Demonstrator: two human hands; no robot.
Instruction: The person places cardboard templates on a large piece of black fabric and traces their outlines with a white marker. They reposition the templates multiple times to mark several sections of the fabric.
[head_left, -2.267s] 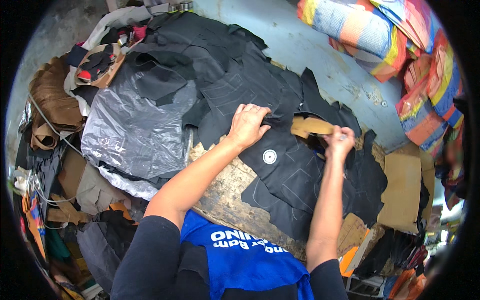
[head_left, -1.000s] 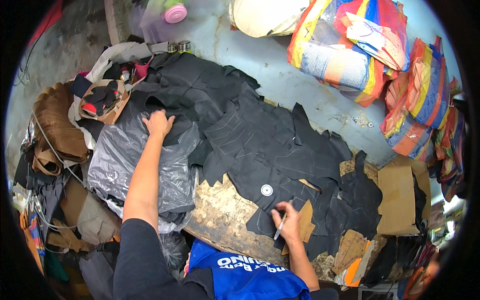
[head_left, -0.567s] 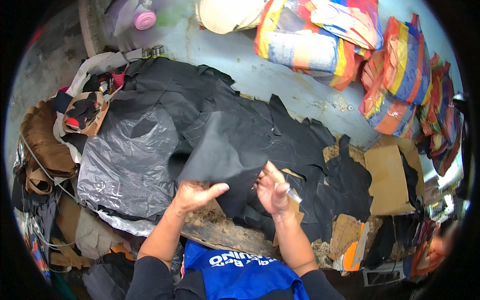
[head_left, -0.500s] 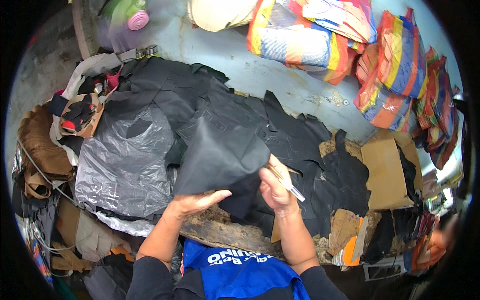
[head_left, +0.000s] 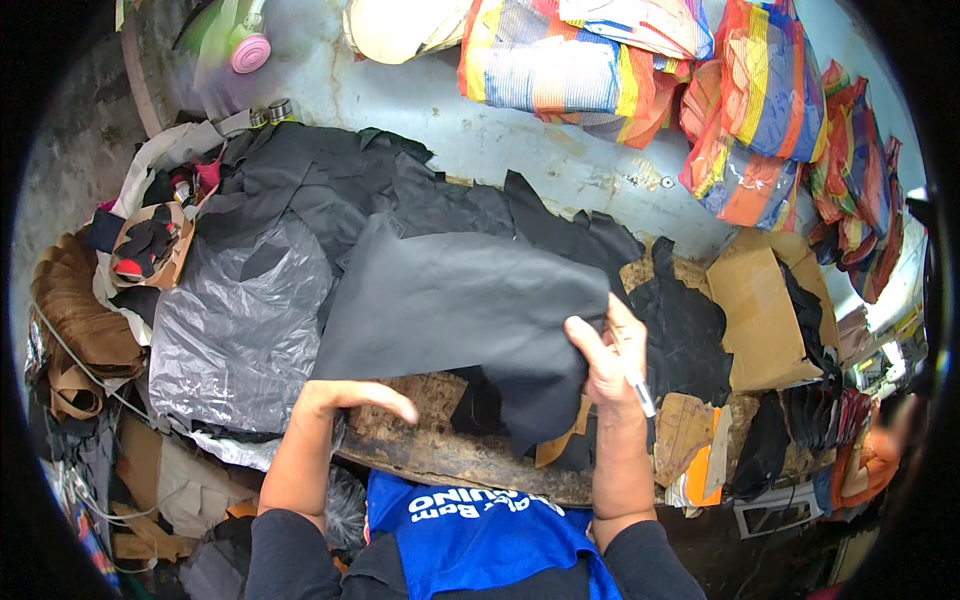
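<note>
- Head view: since the frame just before, hands have moved farther apart and the black sheet is drawn out wider and flatter between them.
- Black sheet: held up over the table, lower right part hanging.
- Left hand: at the sheet's lower left corner, thumb stretched out to the side, fingers hidden behind it; can't tell if gripping.
- Right hand: pinching the sheet's right edge, thumb in front; also holds a pen sticking out below the palm.
- Clear plastic bag, left: dark material inside.
- Small tray-like box, far left: black scraps, some red.
- Cardboard box, right: on its side, black pieces inside.
- Striped bags by the pale blue wall: bulging, contents unclear.
- Two small tins, top left: contents not visible.
- Writing: white lettering, upside down, on the blue cloth over the person's front.
</note>
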